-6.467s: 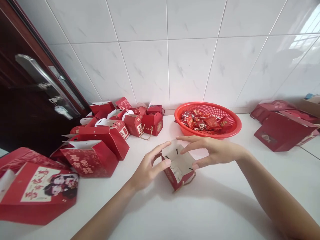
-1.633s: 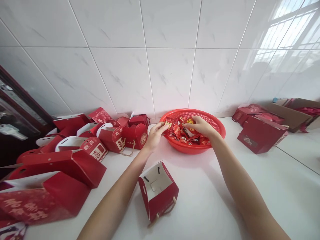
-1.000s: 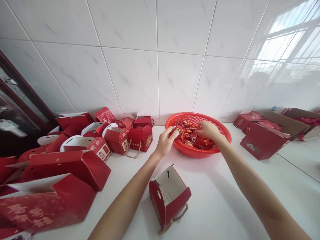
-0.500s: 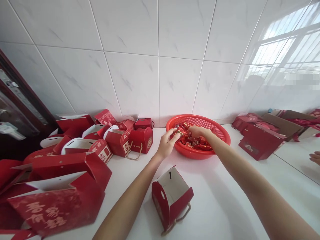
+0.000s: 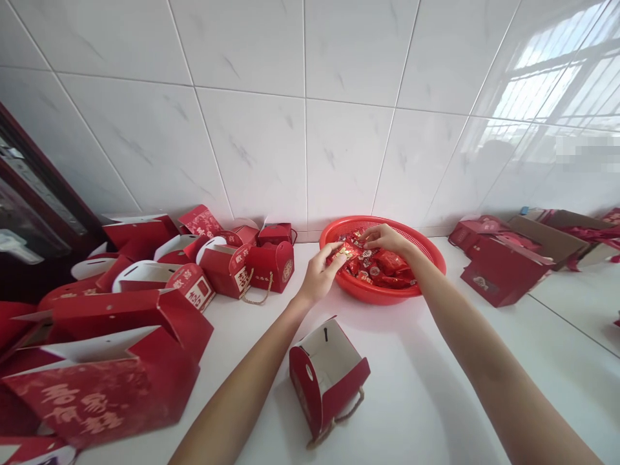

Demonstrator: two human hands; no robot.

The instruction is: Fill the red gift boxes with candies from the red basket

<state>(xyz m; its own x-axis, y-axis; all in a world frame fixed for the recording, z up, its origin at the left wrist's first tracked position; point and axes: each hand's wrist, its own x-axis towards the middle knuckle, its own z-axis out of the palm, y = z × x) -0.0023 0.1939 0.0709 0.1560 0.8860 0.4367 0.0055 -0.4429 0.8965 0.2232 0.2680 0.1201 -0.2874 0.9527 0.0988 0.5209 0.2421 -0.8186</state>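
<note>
1. The white desk (image 5: 402, 413) meets a glossy, grey-veined tiled wall (image 5: 349, 155) along its back edge; window light reflects at the upper right, and a dark door frame (image 5: 43, 177) stands beyond the left side.
2. My open box (image 5: 341, 391) sits toward the desk's near side, around the middle, mouth upward. Its rope handle (image 5: 349, 416) faces the near right, the curved flap the near left. I can't tell which way its long axis runs.
3. The red basket (image 5: 378, 296) is by the back edge, long axis left to right, holding wrapped sweets (image 5: 390, 261).
4. My left fingers (image 5: 330, 249) pinch a red-and-gold packet (image 5: 344, 250) over its left rim. My right fingers (image 5: 372, 233) curl narrowly above the sweets; whether they grip anything, I can't tell.
5. Red boxes (image 5: 109, 313) crowd the left side, cut off there; the desk's near edge is out of view.
</note>
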